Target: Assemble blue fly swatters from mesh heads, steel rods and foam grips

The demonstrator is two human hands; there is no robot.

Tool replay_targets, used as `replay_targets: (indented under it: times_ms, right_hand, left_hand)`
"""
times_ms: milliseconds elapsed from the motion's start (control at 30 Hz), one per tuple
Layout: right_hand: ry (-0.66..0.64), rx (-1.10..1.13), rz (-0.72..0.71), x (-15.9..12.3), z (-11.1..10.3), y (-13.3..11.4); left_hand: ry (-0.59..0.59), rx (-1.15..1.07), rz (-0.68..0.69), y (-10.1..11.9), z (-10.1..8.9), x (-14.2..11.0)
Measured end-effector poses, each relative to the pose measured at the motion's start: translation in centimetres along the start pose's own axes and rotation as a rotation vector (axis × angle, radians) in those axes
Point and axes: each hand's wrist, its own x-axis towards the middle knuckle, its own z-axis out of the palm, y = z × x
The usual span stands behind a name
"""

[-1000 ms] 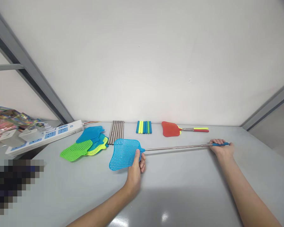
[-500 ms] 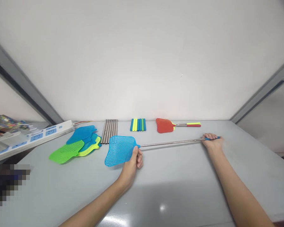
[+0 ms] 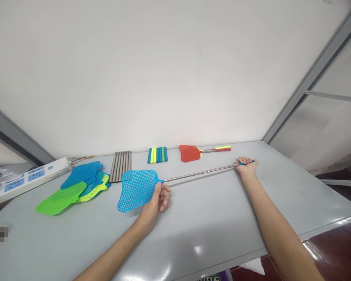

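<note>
A blue fly swatter [image 3: 138, 190] with a long, drawn-out metal rod lies across the space between my hands. My left hand [image 3: 158, 199] pinches the swatter at the neck, thumb on top, where the perforated head meets the rod. At the other end my right hand [image 3: 245, 166] is wrapped around the blue grip, most of which the fingers cover. Behind the rod, a red swatter [image 3: 190, 153] rests on top of a yellow one, both with short rods. Several metal rods [image 3: 120, 166] lie side by side beyond the blue head.
Loose swatter heads in blue, green [image 3: 61, 200] and yellow overlap on the left. Several coloured grips [image 3: 157, 155] lie in a row near the wall. A white power strip [image 3: 29, 178] runs along the left edge of the grey table [image 3: 210, 230]. Metal frame posts stand at both sides.
My view has turned to the right, so the table's front right edge and the floor now show. Both hands keep their hold on the blue swatter, its rod still drawn out.
</note>
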Motion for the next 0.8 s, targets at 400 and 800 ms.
replay_targets:
  times_ms: [400,800]
  right_hand:
    - [0.049,0.029,0.040,-0.6,0.2,1.7]
    - [-0.012,-0.034,0.255,-2.7,1.9,4.4]
  left_hand:
    - [-0.023,0.041,-0.025,-0.3,0.4,-0.4]
    - [0.005,0.198,0.041,-0.7,1.0,-0.1]
